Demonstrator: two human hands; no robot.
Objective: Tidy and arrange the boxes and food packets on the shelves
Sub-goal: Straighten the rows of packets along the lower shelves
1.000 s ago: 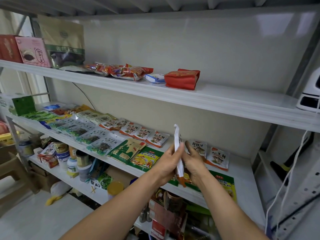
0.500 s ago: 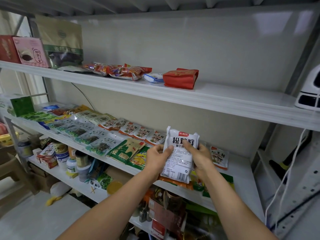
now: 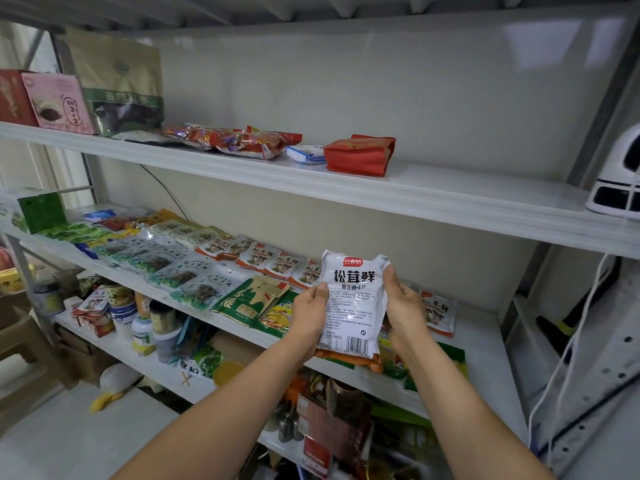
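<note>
A white food packet point(image 3: 351, 299) with black characters and a barcode faces me, held upright above the middle shelf point(image 3: 485, 344). My left hand point(image 3: 311, 311) grips its left edge and my right hand point(image 3: 403, 306) grips its right edge. Rows of similar mushroom packets point(image 3: 266, 258) and green packets point(image 3: 194, 285) lie flat along that shelf to the left. One more mushroom packet point(image 3: 437, 311) lies just right of my right hand. A green and yellow packet point(image 3: 446, 358) lies partly hidden under my hands.
The top shelf point(image 3: 450, 195) carries a pink box point(image 3: 57, 103), a tall brown pouch point(image 3: 119, 81), red candy bags point(image 3: 242, 142) and a red pouch point(image 3: 360, 154). A white appliance point(image 3: 616, 181) sits at its right end. Jars and bottles point(image 3: 138, 320) crowd the lower shelf.
The packet was edge-on between my hands a second ago; it has been turned so its printed face points at me, and it sits slightly higher.
</note>
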